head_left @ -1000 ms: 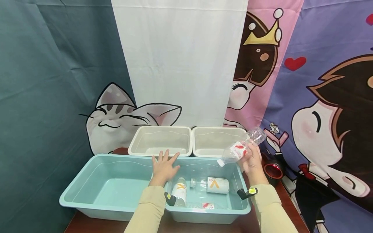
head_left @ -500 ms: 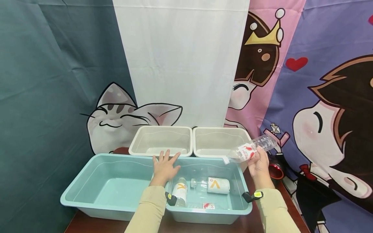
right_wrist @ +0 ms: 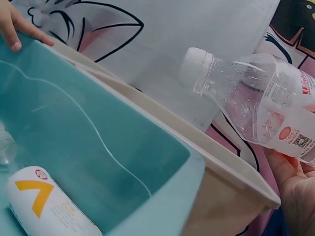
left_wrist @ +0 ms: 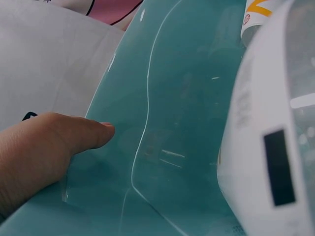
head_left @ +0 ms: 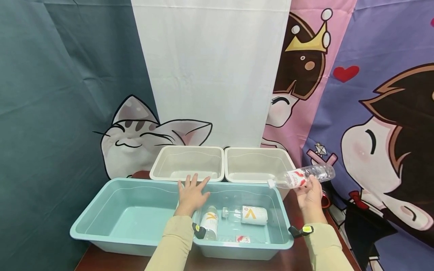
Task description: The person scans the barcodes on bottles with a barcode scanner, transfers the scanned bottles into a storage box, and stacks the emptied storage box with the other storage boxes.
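Right hand [head_left: 310, 194] gripped bottle [head_left: 295, 178] by right blue bin's [head_left: 237, 252] back-right corner; left hand [head_left: 191, 195] spread, back-left. Likely transfer step; next needed steady grip.

The right hand [head_left: 309, 197] has moved rightward with the clear bottle [head_left: 297, 178], which now sits nearer level in its fingers [head_left: 313, 183]; below them, the red-ringed object [head_left: 326, 200] is mostly hidden.
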`<action>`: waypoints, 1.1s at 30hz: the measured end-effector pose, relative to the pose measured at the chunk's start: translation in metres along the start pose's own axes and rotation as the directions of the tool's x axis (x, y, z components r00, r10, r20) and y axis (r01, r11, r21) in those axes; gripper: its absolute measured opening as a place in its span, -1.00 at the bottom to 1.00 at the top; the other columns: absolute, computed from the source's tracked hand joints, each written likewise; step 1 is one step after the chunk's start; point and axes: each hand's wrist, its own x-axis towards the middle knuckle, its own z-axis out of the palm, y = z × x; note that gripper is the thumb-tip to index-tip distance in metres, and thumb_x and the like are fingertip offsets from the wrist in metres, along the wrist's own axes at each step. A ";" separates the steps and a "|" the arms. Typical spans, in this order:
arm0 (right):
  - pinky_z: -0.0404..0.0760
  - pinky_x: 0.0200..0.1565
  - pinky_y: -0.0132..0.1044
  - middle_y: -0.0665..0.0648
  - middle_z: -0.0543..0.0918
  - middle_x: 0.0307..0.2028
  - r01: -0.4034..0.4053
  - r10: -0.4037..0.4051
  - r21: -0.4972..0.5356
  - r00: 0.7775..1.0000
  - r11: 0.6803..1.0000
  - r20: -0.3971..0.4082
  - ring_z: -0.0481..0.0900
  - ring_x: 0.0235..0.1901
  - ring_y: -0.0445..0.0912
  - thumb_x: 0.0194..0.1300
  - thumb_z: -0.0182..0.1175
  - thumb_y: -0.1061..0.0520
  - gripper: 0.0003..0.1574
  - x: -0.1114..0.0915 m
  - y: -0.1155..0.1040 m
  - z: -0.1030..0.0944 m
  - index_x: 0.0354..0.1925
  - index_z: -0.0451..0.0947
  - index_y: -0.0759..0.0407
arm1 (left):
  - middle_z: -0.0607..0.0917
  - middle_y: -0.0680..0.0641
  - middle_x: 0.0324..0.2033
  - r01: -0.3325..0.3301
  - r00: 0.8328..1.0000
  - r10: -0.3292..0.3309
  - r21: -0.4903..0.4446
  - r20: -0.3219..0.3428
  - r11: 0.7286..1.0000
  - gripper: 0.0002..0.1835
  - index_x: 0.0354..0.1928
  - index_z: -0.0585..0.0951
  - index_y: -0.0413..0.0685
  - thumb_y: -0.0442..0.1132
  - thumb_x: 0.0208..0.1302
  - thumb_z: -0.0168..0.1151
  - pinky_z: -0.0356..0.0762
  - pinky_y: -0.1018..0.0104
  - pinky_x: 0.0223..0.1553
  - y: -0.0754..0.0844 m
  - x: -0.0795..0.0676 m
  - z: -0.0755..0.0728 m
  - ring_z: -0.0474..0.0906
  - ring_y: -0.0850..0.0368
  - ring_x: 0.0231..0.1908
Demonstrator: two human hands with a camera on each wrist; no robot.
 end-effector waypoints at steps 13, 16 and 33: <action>0.75 -0.31 0.01 0.16 0.58 -0.04 -0.054 0.067 0.142 0.994 0.988 -0.088 0.73 -0.21 0.07 0.40 0.22 0.16 -0.57 0.006 -0.019 -0.019 0.14 0.30 0.08 | 0.12 -0.14 0.57 -0.002 1.000 0.002 0.015 -0.006 1.000 -0.32 0.53 0.23 0.53 0.25 0.40 0.09 -0.32 -0.42 0.45 -0.001 -0.001 -0.001 -0.14 -0.28 0.56; 0.74 -0.32 0.02 0.14 0.53 0.02 -0.046 0.063 0.143 0.991 0.989 -0.116 0.72 -0.19 0.05 0.39 0.25 0.16 -0.51 0.005 -0.021 -0.023 0.17 0.27 0.05 | 0.12 -0.15 0.57 -0.008 1.000 0.008 0.021 -0.009 1.000 -0.32 0.53 0.23 0.53 0.25 0.40 0.09 -0.30 -0.43 0.45 -0.001 0.000 0.000 -0.13 -0.29 0.55; 0.70 -0.06 0.04 0.10 0.48 0.12 -0.026 0.072 0.260 0.983 0.965 -0.169 0.67 -0.05 0.05 0.32 0.30 0.18 -0.37 0.002 -0.029 -0.044 0.24 0.25 -0.04 | 0.12 -0.14 0.57 -0.007 1.000 0.007 0.026 -0.007 1.000 -0.32 0.53 0.23 0.54 0.26 0.40 0.09 -0.29 -0.42 0.45 -0.001 -0.001 -0.001 -0.13 -0.28 0.56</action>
